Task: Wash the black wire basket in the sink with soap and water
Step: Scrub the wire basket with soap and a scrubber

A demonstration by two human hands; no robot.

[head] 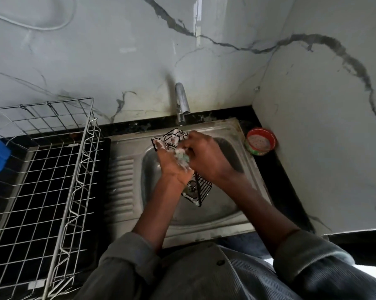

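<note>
The black wire basket (196, 189) is held tilted over the middle of the steel sink (223, 211), just below the tap (182, 102) — presumably so suds drain into the bowl. It is gripped by the curled left hand (171, 163) while a foamy greenish scrubber (182, 158) is pinched in the right hand (204, 154). Thin, rigid, lather-streaked wires contrast with the soft pad; a round red soap tub (261, 141) is kept at the sink's far right corner — within reach.
</note>
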